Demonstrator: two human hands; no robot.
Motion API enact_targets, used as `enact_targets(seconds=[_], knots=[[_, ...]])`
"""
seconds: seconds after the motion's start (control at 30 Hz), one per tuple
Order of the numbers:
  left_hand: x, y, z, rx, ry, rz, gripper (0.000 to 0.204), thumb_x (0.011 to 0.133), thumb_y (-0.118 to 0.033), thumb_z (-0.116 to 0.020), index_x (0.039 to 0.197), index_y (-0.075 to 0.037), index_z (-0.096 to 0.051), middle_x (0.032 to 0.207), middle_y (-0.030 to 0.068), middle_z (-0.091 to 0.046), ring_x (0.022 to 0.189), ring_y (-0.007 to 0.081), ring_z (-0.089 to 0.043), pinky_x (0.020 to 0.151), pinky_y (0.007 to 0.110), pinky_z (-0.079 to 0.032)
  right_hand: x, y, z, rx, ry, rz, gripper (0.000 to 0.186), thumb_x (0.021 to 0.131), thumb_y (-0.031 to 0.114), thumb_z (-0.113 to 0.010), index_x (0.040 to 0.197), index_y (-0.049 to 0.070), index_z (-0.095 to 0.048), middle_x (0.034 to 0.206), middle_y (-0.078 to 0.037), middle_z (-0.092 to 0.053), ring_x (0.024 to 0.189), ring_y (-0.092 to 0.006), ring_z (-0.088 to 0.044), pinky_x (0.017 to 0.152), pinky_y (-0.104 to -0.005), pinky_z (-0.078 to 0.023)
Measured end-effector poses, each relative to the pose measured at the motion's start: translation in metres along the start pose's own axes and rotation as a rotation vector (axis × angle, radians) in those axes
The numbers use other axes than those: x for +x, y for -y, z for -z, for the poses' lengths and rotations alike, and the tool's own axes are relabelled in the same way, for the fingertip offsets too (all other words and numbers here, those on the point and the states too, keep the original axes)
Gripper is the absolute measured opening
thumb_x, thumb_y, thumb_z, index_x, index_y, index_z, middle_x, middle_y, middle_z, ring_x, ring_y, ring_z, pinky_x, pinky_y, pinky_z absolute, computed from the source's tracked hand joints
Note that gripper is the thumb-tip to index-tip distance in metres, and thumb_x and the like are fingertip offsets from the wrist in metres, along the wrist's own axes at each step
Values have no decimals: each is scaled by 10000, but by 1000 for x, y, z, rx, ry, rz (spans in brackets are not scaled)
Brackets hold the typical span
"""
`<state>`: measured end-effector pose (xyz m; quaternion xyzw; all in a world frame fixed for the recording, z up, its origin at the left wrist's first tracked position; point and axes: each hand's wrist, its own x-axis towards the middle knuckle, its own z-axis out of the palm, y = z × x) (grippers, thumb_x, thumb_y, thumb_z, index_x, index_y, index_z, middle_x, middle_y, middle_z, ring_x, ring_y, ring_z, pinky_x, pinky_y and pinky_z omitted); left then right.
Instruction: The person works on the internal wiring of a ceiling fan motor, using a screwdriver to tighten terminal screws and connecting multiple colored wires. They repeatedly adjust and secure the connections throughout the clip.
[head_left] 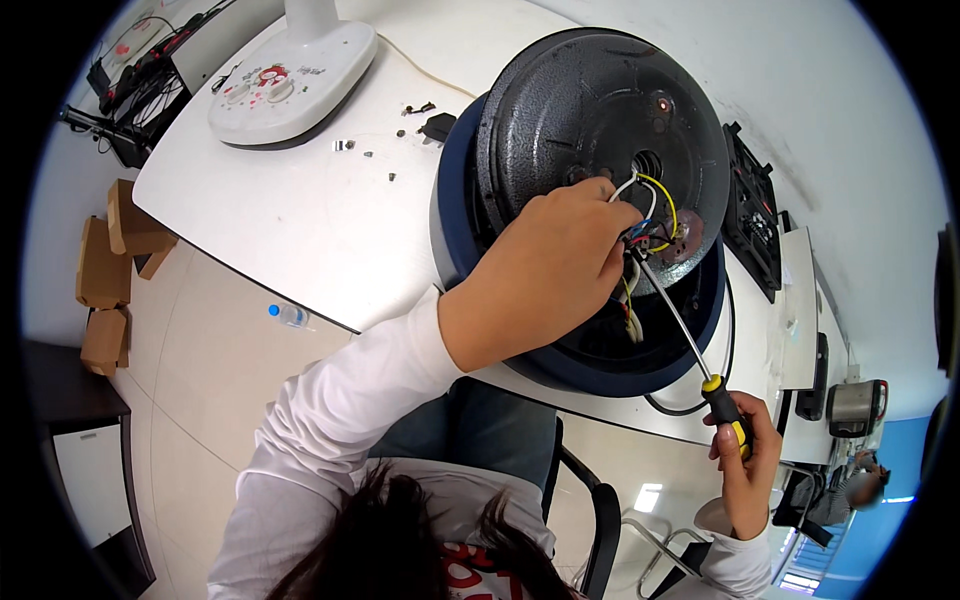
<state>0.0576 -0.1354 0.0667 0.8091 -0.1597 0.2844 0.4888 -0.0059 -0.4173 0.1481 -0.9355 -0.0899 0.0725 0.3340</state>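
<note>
A black speckled round metal lid [570, 120] stands tilted up on a dark blue round appliance body [448, 200]. White and yellow wires [673, 205] run out of a hole in the lid to a small cluster of coloured wire ends. My left hand [550, 262] pinches the wires at this cluster, its fingertips partly hiding them. In my right hand [750, 465] is a screwdriver [682, 318] with a yellow and black handle. Its tip meets the cluster beside my left fingers; the exact contact is too small to make out.
Small loose parts [392, 177] and a white appliance base [290, 90] are on the white table [290, 220] at the left. An open black tool case [752, 210] lies to the right. On the floor are a water bottle [290, 315] and cardboard boxes [105, 265].
</note>
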Motion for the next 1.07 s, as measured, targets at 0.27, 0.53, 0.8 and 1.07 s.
enact_targets(seconds=[0.27, 0.53, 0.8, 1.07], knots=[[0, -5, 2, 23, 25, 45, 213, 808, 17, -602, 1014, 25, -654, 867, 158, -587, 713, 326, -610, 645, 384, -480, 1, 0, -1, -308, -96, 320, 307, 845, 88, -645, 1123, -19, -573, 888, -165, -625, 697, -194, -589, 593, -250, -446], [0, -5, 5, 54, 32, 14, 227, 796, 17, -610, 1021, 16, -644, 900, 152, -589, 724, 345, -614, 665, 395, -494, 8, 7, 1, -960, -360, 769, 410, 744, -32, -729, 1133, 2, -605, 936, -151, -632, 734, -292, -637, 604, -316, -491], [-2, -4, 4, 96, 39, 11, 243, 782, 21, -616, 1022, 2, -645, 916, 147, -592, 693, 334, -619, 634, 380, -501, 5, 15, 3, -193, 24, 106, 366, 972, 291, -517, 1121, -40, -555, 754, -129, -637, 496, -112, -519, 472, -228, -379], [1, -5, 6, 73, 50, 16, 233, 789, 11, -620, 1018, -13, -653, 921, 148, -596, 721, 335, -629, 664, 386, -511, 16, 0, 12, 795, 376, -422, 448, 1012, 364, -434, 1202, -32, -524, 776, -154, -604, 437, -83, -408, 382, -200, -305]])
